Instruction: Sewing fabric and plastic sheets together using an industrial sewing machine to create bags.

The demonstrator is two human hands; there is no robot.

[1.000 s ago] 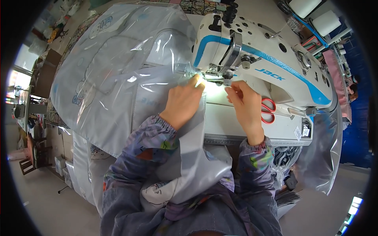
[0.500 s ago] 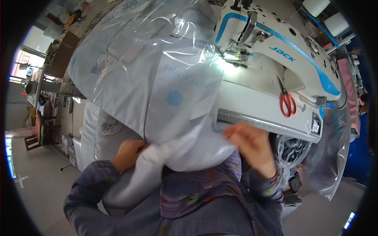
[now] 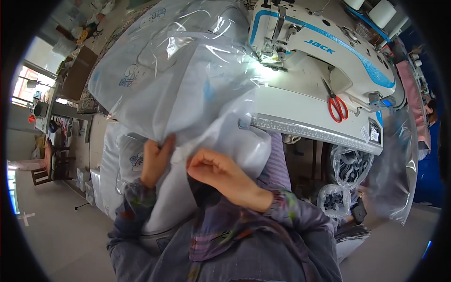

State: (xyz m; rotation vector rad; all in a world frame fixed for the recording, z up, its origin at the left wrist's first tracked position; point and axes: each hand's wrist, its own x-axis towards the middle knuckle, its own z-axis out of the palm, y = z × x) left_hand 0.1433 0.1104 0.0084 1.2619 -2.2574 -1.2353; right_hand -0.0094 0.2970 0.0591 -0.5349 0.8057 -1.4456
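Note:
A large piece of pale grey-white fabric (image 3: 188, 94), printed with blue figures and partly covered by shiny clear plastic, spreads from the sewing machine down to my lap. My left hand (image 3: 156, 162) grips its near edge, thumb on top and some fingers hidden by the cloth. Just to the right, my right hand (image 3: 221, 175) is closed with curled fingers against a bunched white fold. What its fingertips pinch is hidden. The sewing machine (image 3: 324, 44), white and blue, stands at the far right with its needle light on, beside the fabric's far edge.
Red-handled scissors (image 3: 337, 107) lie on the machine bed, above a ruler strip (image 3: 300, 128) along its front edge. Clear bags of dark scraps (image 3: 350, 164) hang below the right side. Thread cones (image 3: 381, 15) stand behind the machine. A wooden chair (image 3: 49, 162) is at the left.
My right hand has moved left from beside the ruler strip to the fold near my left hand. My left hand has shifted slightly up and right, and the near fabric is bunched differently.

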